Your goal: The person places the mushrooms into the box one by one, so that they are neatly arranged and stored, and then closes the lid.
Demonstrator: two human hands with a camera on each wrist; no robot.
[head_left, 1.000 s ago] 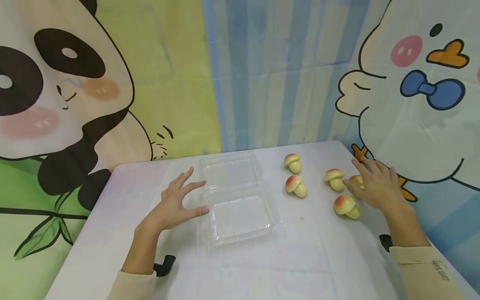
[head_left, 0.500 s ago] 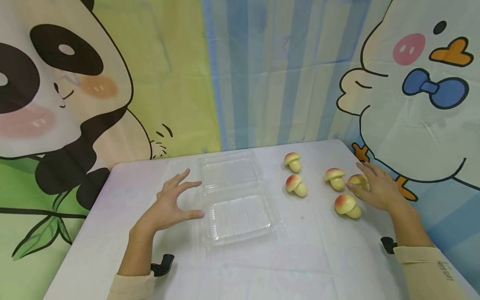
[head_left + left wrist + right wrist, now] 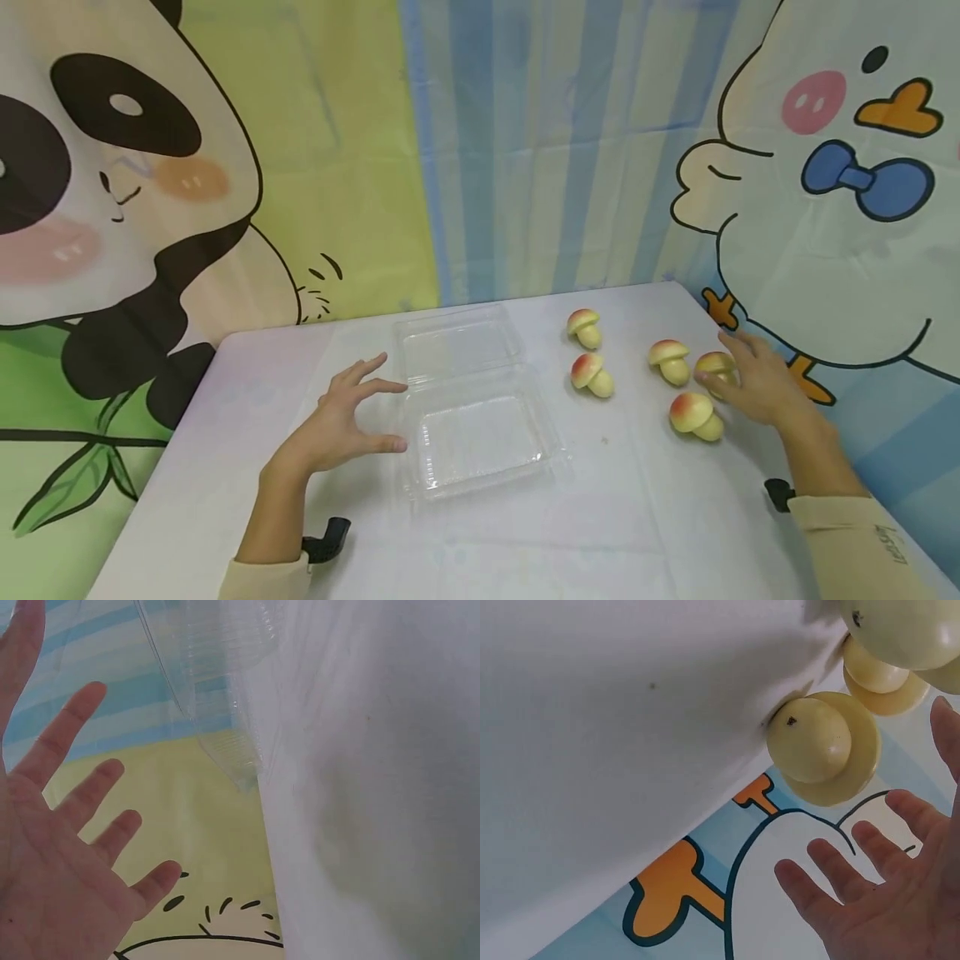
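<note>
The left hand [image 3: 330, 433] is held wide above the desk [image 3: 540, 554], its thumb and fingers spread toward a clear plastic container [image 3: 480, 437], which lies unfolded just to its right, with the far half [image 3: 459, 343] seen beyond the fingertips. The right hand [image 3: 765, 385] is likewise held wide, and a yellow mushroom-shaped piece [image 3: 720, 365] is partly overlapped by its thumb in the head view; whether it is touched cannot be told. A second mushroom [image 3: 670, 362] is placed just left of that hand, and a third mushroom [image 3: 693, 415], red-tinged on its cap, just nearer the wearer. Between the hands, right of the container, a fourth mushroom [image 3: 592, 375] and a fifth mushroom [image 3: 584, 328] are set. Behind both hands, a printed backdrop [image 3: 360, 158] is hung.
</note>
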